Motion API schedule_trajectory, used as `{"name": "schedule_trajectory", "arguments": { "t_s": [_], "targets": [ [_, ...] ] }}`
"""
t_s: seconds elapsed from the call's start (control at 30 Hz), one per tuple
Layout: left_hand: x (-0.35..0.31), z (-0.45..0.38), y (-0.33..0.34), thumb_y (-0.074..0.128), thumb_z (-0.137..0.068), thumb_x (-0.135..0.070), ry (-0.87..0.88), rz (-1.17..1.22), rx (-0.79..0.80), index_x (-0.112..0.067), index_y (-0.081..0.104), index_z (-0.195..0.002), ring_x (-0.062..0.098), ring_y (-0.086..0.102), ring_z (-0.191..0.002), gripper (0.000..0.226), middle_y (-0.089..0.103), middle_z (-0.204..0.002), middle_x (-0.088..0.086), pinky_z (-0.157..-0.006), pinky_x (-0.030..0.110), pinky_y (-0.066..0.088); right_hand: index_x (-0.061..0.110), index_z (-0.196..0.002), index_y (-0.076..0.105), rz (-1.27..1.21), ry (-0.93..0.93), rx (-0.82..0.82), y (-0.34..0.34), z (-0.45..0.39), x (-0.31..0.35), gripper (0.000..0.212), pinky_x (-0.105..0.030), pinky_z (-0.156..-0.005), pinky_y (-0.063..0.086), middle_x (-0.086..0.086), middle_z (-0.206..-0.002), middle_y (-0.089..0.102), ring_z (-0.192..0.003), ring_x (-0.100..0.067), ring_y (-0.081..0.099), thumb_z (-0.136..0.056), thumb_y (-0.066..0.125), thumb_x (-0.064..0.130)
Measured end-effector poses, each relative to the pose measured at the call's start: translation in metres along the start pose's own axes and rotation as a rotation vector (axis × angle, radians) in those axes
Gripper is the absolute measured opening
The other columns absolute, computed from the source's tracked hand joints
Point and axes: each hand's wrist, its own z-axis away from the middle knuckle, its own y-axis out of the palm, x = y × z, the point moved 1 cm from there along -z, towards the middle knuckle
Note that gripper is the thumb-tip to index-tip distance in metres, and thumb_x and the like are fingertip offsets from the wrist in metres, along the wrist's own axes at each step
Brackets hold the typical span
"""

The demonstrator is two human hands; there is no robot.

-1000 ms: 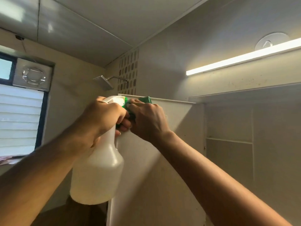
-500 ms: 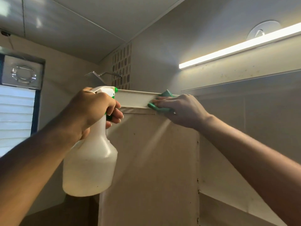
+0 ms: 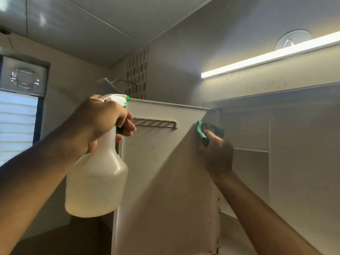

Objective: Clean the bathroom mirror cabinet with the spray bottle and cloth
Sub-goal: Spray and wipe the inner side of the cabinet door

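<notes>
The open cabinet door (image 3: pixel 165 172) fills the middle, its white inner face marked with small brown specks. My left hand (image 3: pixel 97 122) grips the neck and trigger of a translucent white spray bottle (image 3: pixel 97 181) with a green nozzle tip, held just left of the door's top corner. My right hand (image 3: pixel 217 153) presses a green cloth (image 3: pixel 200 130) flat against the door's upper right edge, near the hinge side. The cabinet interior (image 3: pixel 257 137) with a shelf shows to the right.
A lit strip light (image 3: pixel 266 57) runs above the cabinet, with a speckled panel beneath it. A shower head (image 3: pixel 108 82) hangs behind the door. A window with blinds (image 3: pixel 16 122) and a vent fan (image 3: pixel 24 78) are at left.
My right hand has carried the cloth from the door's top edge rightward and down onto its upper right part. The bottle in my left hand has stayed beside the door's top corner.
</notes>
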Motion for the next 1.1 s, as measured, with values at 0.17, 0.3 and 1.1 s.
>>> {"name": "schedule_trajectory", "arguments": {
  "t_s": [0.17,0.3,1.1],
  "targets": [
    [0.009,0.007,-0.011,0.047,-0.076,0.004,-0.021,-0.023,-0.004,0.000,0.069,-0.091,0.031,0.073,-0.076,0.027,0.077,-0.077,0.015,-0.057,0.028,0.046,0.028,-0.111,0.074,-0.156,0.360,0.137,-0.019,-0.008,0.019,0.033,-0.028,-0.059,0.048,-0.003,-0.079,0.075,-0.070,-0.025,0.068,-0.084,0.056,0.034],
    [0.027,0.016,-0.007,0.047,-0.081,0.006,-0.076,-0.016,0.000,0.003,0.067,-0.099,0.028,0.074,-0.074,0.027,0.077,-0.077,0.015,-0.054,0.027,0.052,0.030,-0.104,0.076,-0.441,0.655,0.029,-0.039,-0.014,0.011,0.040,-0.034,-0.058,0.054,0.011,-0.067,0.069,-0.067,-0.019,0.069,-0.071,0.053,0.029],
    [0.059,0.037,0.055,0.048,-0.091,-0.002,-0.032,0.003,0.079,-0.006,0.066,-0.087,0.025,0.073,-0.073,0.018,0.077,-0.077,0.013,-0.047,0.026,0.051,0.027,-0.114,0.073,-0.535,0.818,-0.063,-0.065,0.034,0.021,0.043,-0.038,-0.064,0.060,0.011,-0.085,0.074,-0.073,-0.010,0.069,-0.078,0.052,0.015]
  ]
}}
